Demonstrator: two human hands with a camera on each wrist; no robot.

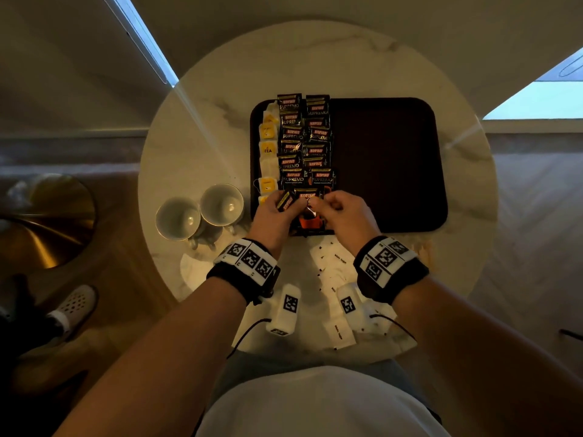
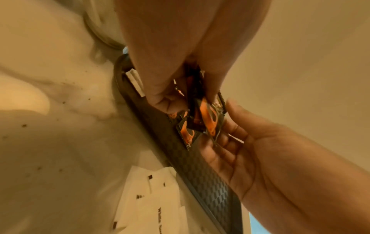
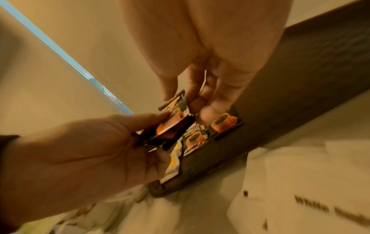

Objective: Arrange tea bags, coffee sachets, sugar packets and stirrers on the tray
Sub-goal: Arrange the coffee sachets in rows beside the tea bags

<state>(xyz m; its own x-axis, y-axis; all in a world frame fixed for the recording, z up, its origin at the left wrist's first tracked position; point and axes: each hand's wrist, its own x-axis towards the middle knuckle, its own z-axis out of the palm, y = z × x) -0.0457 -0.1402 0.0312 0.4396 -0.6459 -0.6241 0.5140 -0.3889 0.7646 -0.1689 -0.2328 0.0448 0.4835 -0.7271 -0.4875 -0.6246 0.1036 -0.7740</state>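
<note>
While lying loose on the marble table (image 1: 315,58) nearest the body, white sugar packets (image 1: 339,272) waiting off the tray, at least four readable, more overlapping beyond counting; no stirrers clearly showing. Just past them, at the near edge of the dark tray (image 1: 394,168), left hand (image 1: 271,216) clutching a small stack of coffee sachets (image 1: 285,200), fingers curled round them, while right hand (image 1: 344,212) pinching one sachet by its corner beside that stack, seemingly peeling it off for laying down. Judging the step as extending the two coffee columns toward the near rim: worth sliding each sachet flat, keeping its edge parallel to the neighbour, overlapping evenly like the ones above, and easing the pinch only once the sachet is resting on the tray, since foil slips on foil. Farther along, coffee sachets already lying in two columns (image 1: 304,140), roughly seven or eight in each, exact count blurred by overlap. Left of them, tea bags (image 1: 268,149) in a single column, about six or seven. Right half of the tray holding nothing for now. Off to the left, two cups (image 1: 202,212) standing side by side on the table, touching or nearly so.
</note>
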